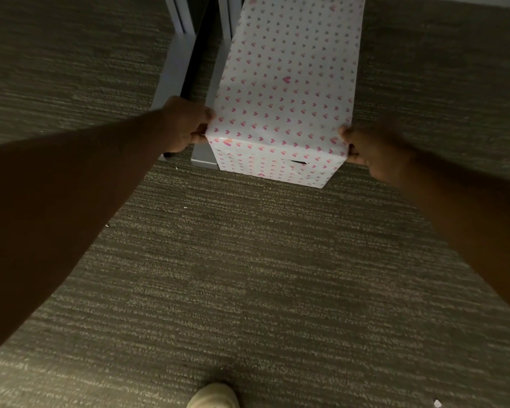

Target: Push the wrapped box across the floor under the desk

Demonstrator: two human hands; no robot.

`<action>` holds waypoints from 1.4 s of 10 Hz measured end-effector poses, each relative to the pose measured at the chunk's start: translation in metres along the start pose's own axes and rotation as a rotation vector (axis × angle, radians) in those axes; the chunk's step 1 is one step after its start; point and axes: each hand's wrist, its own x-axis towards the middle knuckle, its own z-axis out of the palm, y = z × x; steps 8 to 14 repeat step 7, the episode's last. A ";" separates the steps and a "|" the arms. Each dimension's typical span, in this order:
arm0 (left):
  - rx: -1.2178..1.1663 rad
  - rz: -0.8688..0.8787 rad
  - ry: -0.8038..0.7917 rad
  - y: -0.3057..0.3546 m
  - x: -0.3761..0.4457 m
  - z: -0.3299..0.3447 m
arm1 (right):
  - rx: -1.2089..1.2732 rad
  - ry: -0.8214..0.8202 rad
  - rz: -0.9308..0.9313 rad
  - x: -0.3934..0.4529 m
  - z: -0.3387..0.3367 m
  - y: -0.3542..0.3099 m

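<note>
A long box wrapped in white paper with pink hearts (289,83) lies on the grey-green carpet (248,275), running away from me toward the top of the view. A small tear shows in the paper on its near end face. My left hand (186,125) grips the near left corner of the box. On the near right corner my right hand (374,151) holds the box with its fingers curled around the edge. Both arms are stretched out forward.
Two grey metal desk feet (174,69) lie flat on the carpet just left of the box, the nearer one touching its left side. The toe of a light shoe (214,396) shows at the bottom edge. A scrap of white paper (437,403) lies at the bottom right.
</note>
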 end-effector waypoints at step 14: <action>1.124 0.648 0.119 -0.049 -0.145 0.013 | -1.035 0.115 -0.624 -0.105 -0.001 0.010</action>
